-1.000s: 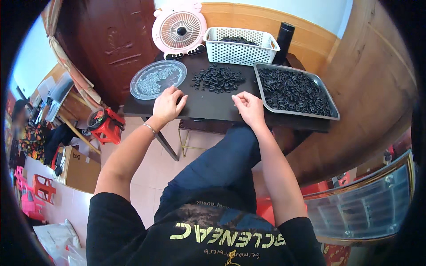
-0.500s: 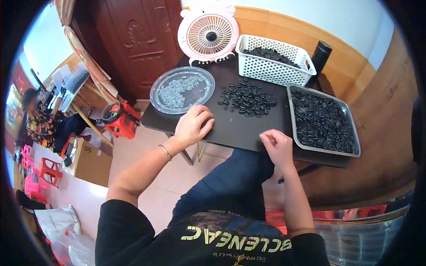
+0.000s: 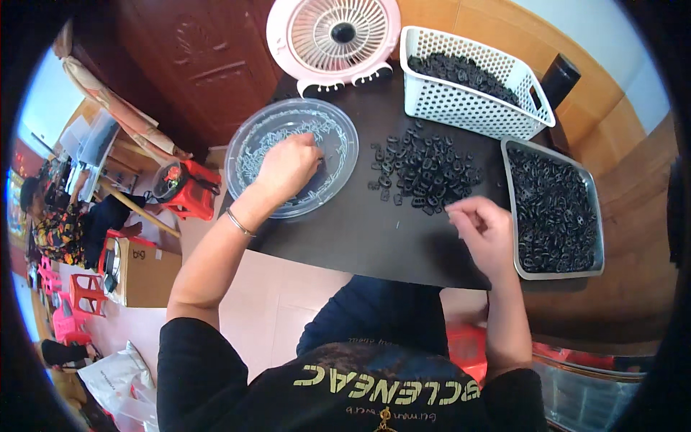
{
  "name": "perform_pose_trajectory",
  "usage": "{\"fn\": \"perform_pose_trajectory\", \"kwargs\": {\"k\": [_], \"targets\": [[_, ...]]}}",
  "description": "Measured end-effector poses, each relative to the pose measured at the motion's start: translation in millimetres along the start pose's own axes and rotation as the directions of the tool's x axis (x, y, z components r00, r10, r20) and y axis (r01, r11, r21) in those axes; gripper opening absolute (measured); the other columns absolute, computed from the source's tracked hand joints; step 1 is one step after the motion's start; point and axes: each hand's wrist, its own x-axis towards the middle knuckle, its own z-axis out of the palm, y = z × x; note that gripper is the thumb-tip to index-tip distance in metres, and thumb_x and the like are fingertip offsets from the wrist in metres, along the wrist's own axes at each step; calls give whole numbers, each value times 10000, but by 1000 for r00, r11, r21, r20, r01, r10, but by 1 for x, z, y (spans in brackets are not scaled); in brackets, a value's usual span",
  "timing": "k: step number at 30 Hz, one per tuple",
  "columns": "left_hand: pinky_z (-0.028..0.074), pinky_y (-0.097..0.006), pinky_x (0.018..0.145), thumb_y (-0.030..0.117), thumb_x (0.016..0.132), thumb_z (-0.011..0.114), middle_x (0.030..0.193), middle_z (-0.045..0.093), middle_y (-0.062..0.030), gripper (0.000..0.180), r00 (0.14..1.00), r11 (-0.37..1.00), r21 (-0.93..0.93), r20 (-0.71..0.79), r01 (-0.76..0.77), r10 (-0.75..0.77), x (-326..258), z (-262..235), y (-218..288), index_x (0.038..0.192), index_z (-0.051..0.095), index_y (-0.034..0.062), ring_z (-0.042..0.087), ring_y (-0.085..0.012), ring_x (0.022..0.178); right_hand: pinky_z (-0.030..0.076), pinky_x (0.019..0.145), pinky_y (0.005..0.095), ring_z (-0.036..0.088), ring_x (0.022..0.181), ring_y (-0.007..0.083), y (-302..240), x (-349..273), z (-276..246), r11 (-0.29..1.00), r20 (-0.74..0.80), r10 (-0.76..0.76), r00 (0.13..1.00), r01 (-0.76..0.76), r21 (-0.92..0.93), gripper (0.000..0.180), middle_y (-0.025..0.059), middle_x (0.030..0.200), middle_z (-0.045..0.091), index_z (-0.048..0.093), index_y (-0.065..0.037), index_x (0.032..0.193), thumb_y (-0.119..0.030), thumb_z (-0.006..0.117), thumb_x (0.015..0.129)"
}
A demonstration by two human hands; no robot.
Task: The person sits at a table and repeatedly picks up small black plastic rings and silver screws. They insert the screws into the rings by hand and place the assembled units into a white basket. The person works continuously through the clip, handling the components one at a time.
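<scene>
- Fingers [image 3: 306, 147] of our left hand [image 3: 288, 169] curl down into the round clear plastic dish [image 3: 248, 144], bunched over the pale thin pieces lying in it; whether they pinch one we cannot tell, since the knuckles hide the tips.
- Our right hand [image 3: 484, 234] rests on the dark bench [image 3: 374, 237] just beside the loose pile of small black ring-like parts [image 3: 425, 169], its fingers [image 3: 461, 212] drawn together as though nipping something small, though nothing shows clearly between them.
- We judge the pile sits mid-bench so both hands reach it without stretching, the dish to the left and the rest to the right.
- Right of our right hand lies the shallow rectangular metal tray [image 3: 515, 266], filled with more black parts, close enough for a short drop.
- Behind the pile stands the white perforated plastic basket [image 3: 468, 108], also holding black parts, likely the bulk stock.
- At the far edge the round pink desk fan [image 3: 335, 36] faces us, with a dark cylinder [image 3: 560, 75] beyond the basket.
- Off to the left, another person sits among red plastic stools [image 3: 191, 194].
</scene>
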Motion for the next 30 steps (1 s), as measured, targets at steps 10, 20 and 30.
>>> {"fn": "perform_pose_trajectory", "kwargs": {"k": [10, 20, 30], "targets": [[488, -311, 621, 23, 666, 597, 749, 566, -89, 62, 998, 997, -66, -47, 40, -43, 13, -2, 3, 691, 543, 6, 588, -219, 682, 475, 604, 331, 591, 666, 247, -10, 68, 22, 940, 269, -148, 952, 220, -262, 77, 91, 768, 588, 606, -48, 826, -72, 602, 752], [475, -206, 672, -9, 766, 602, 825, 623, -77, 104, 986, 59, -989, 128, 135, -111, 61, -5, 48, 757, 505, 28, 584, -83, 741, 496, 632, 369, 607, 730, 248, -7, 70, 45, 767, 543, -156, 825, 448, -460, 79, 82, 766, 579, 578, -76, 795, -109, 559, 725], [475, -220, 685, 18, 788, 617, 850, 630, -77, 146, 966, -93, -979, 196, 183, -166, 48, 31, 57, 929, 602, -18, 587, -100, 732, 493, 612, 360, 609, 711, 242, 2, 70, 53, 794, 533, -110, 839, 397, -461, 111, 94, 740, 563, 555, -42, 841, -87, 561, 740]]}}
